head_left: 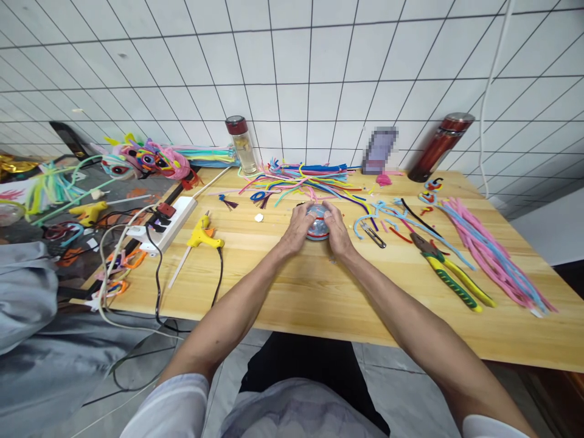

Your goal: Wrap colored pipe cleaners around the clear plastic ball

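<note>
A round, see-through bluish object with a red band (318,223) rests at the middle of the table, and I cannot make out its exact kind. From its left side my left hand (298,226) curls around it, thumb on top. My right hand (336,228) grips the opposite side the same way. Behind the hands lies a loose pile of coloured pipe cleaners (310,176). Just right of my right hand are light-blue bent pipe cleaners (387,210) and a pair of small thread snips (374,236).
Pliers (440,261) and pink pipe cleaners (488,249) lie at right. A yellow glue gun (203,234) and a power strip (171,225) with trailing cords are at left. A glass bottle (244,146) and red flask (442,146) stand behind. Someone's grey clothing (41,328) shows at far left.
</note>
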The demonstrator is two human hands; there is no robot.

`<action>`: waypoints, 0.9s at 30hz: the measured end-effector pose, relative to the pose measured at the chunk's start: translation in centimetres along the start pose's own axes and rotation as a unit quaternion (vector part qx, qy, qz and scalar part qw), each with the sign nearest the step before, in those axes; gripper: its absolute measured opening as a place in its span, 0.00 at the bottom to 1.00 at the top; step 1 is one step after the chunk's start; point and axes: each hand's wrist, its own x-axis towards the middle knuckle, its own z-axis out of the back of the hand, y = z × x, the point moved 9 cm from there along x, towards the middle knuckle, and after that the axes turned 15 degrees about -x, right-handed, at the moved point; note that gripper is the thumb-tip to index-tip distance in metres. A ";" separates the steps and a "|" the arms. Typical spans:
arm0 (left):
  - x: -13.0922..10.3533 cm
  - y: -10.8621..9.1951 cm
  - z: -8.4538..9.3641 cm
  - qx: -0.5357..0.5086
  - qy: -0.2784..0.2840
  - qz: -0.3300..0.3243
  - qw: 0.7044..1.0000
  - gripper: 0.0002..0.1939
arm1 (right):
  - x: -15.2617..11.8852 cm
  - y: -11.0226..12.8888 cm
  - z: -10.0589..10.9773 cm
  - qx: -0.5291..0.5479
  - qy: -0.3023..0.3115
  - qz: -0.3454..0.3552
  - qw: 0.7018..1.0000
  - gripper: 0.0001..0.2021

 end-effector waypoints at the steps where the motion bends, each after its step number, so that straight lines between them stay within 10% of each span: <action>1: 0.0 0.0 0.0 -0.001 -0.001 0.003 1.000 0.26 | 0.0 0.0 -0.1 0.001 0.001 -0.003 1.000 0.37; 27: 0.2 0.7 0.2 0.004 0.001 0.003 1.000 0.27 | 0.0 -0.2 0.0 0.008 0.014 -0.012 1.000 0.31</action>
